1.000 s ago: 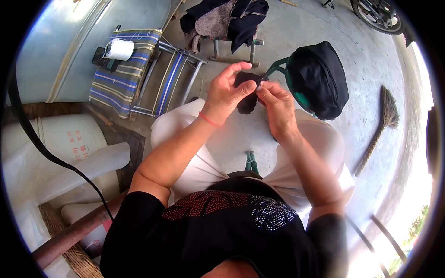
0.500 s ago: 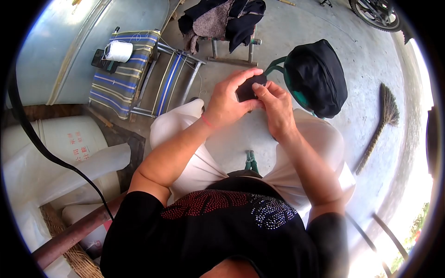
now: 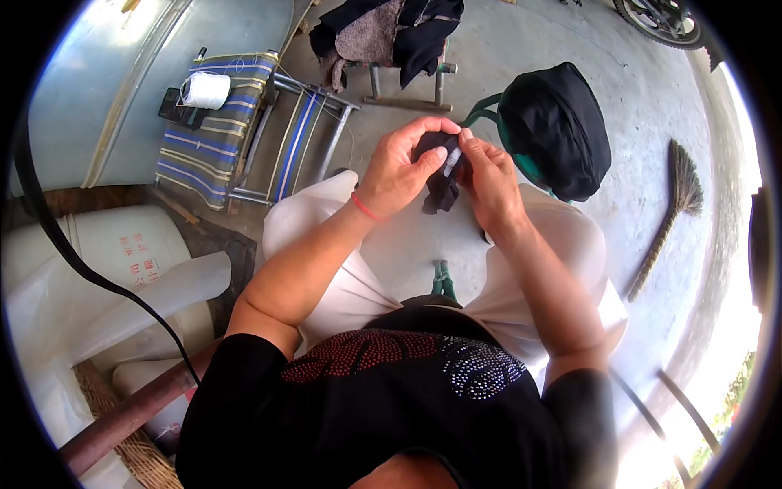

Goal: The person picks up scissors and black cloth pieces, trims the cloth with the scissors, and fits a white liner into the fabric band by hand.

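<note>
Between my hands, above my lap, is a small piece of dark cloth point(image 3: 441, 194) with a pale strip point(image 3: 452, 161) on it that looks like a label. My left hand point(image 3: 407, 163) pinches the cloth from the left, its thumb lying against the strip. From the right, the fingertips of my right hand point(image 3: 489, 175) grip the upper edge near the strip's top end. Part of the cloth hangs down below the fingers. Just beyond my right hand stands a green basket or stool point(image 3: 521, 160) with black cloth point(image 3: 558, 130) draped over it.
A striped folding chair point(image 3: 204, 155) at the left carries a white thread spool point(image 3: 206, 90) and a dark phone-like object point(image 3: 173, 107). Dark garments point(image 3: 391, 37) lie on a stool ahead. A broom point(image 3: 672, 212) lies on the floor at the right, and a wheel point(image 3: 664, 20) shows behind.
The dark cloth has been turned and unfolded, so the pale strip now shows and a flap hangs lower. My right fingers have shifted up to the cloth's top edge.
</note>
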Demonstrator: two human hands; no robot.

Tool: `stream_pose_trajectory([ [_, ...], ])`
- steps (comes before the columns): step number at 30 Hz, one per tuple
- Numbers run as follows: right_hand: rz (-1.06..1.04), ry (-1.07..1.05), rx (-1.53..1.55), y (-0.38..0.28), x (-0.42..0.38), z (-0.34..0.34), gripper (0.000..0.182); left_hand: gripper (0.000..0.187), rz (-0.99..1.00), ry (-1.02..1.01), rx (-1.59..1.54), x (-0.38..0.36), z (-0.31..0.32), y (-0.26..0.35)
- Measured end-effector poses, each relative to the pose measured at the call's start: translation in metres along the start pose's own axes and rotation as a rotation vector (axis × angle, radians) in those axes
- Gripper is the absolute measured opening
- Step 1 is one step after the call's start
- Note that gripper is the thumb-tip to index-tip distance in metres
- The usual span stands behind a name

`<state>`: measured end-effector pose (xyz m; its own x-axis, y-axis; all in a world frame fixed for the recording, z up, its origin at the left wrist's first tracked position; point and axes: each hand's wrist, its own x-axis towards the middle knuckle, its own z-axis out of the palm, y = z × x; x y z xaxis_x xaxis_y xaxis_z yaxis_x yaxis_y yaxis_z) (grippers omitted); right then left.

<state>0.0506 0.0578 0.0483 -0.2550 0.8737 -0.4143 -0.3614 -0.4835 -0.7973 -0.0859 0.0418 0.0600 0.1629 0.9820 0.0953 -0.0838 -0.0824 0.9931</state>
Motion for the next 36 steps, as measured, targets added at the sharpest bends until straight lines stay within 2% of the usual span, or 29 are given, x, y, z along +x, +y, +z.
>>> stream_pose_trajectory([
  [5,-0.013,-0.027,-0.006,-0.002,-0.002,0.002,0.031,0.029,-0.107,-0.05,0.057,0.0,-0.006,0.005],
  [6,-0.012,-0.033,0.002,-0.002,-0.003,0.002,0.031,0.029,-0.108,-0.051,0.057,0.0,-0.005,0.005],
  [8,-0.01,-0.038,0.01,-0.001,-0.003,0.002,0.032,0.029,-0.075,0.014,-0.142,0.0,-0.001,0.003],
  [10,-0.108,-0.068,-0.023,0.002,-0.002,0.001,0.032,0.029,-0.06,0.015,-0.143,-0.001,-0.001,0.004],
  [14,-0.171,-0.083,-0.103,-0.001,-0.002,-0.003,0.033,0.028,-0.037,-0.005,-0.163,-0.002,-0.004,0.003],
  [16,-0.203,-0.127,-0.602,-0.015,-0.004,-0.008,0.032,0.025,-0.063,0.012,-0.162,-0.004,-0.008,0.003],
  [17,-0.269,-0.119,-0.701,-0.028,-0.011,-0.018,0.029,0.023,-0.092,0.017,-0.167,-0.004,-0.006,0.002],
  [18,-0.299,-0.128,-0.501,-0.048,-0.021,-0.03,0.026,0.023,-0.111,0.056,-0.194,-0.003,-0.003,0.003],
  [19,-0.342,-0.068,-0.401,-0.079,-0.037,-0.047,0.026,0.025,-0.105,0.072,-0.197,-0.002,-0.002,-0.002],
  [21,-0.616,0.14,-0.191,-0.114,-0.058,-0.12,0.022,0.027,-0.109,0.036,-0.244,-0.001,-0.005,-0.011],
  [22,-0.742,0.31,-0.194,-0.117,-0.066,-0.163,0.02,0.027,-0.125,0.044,-0.229,0.001,-0.007,-0.014],
  [23,-0.739,0.51,-0.207,-0.109,-0.073,-0.207,0.019,0.027,-0.14,0.035,-0.244,0.002,-0.009,-0.018],
  [24,-0.636,0.71,-0.256,-0.093,-0.079,-0.248,0.019,0.028,-0.16,0.025,-0.236,0.004,-0.011,-0.021],
  [25,-0.523,0.734,-0.261,-0.06,-0.081,-0.311,0.018,0.027,-0.163,0.044,-0.21,0.006,-0.012,-0.027],
  [26,-0.367,0.885,-0.146,-0.019,-0.081,-0.352,0.016,0.028,-0.184,0.032,-0.214,0.008,-0.014,-0.029],
  [28,-0.102,0.953,0.128,0.069,-0.08,-0.402,0.011,0.028,-0.214,0.073,-0.185,0.013,-0.006,-0.032],
  [29,-0.049,0.758,0.131,0.137,-0.082,-0.461,0.011,0.028,-0.22,0.081,-0.169,0.016,0.0,-0.038],
  [30,0.11,0.911,-0.024,0.162,-0.082,-0.449,0.015,0.028,-0.249,0.049,-0.208,0.018,0.001,-0.044],
  [31,0.246,0.969,-0.147,0.196,-0.083,-0.459,0.026,0.028,-0.266,0.046,-0.215,0.019,-0.007,-0.043],
  [32,0.315,0.934,-0.105,0.264,-0.078,-0.518,0.028,0.028,-0.275,0.067,-0.219,0.021,-0.009,-0.042],
  [34,0.438,1.082,-0.416,0.309,-0.067,-0.54,0.038,0.027,-0.279,0.121,-0.211,0.026,-0.003,-0.047],
  [35,0.498,1.207,-0.658,0.305,-0.071,-0.538,0.044,0.027,-0.291,0.151,-0.202,0.029,0.0,-0.05],
  [36,0.437,1.275,-0.923,0.317,-0.071,-0.543,0.05,0.027,-0.295,0.156,-0.173,0.031,0.003,-0.051],
])
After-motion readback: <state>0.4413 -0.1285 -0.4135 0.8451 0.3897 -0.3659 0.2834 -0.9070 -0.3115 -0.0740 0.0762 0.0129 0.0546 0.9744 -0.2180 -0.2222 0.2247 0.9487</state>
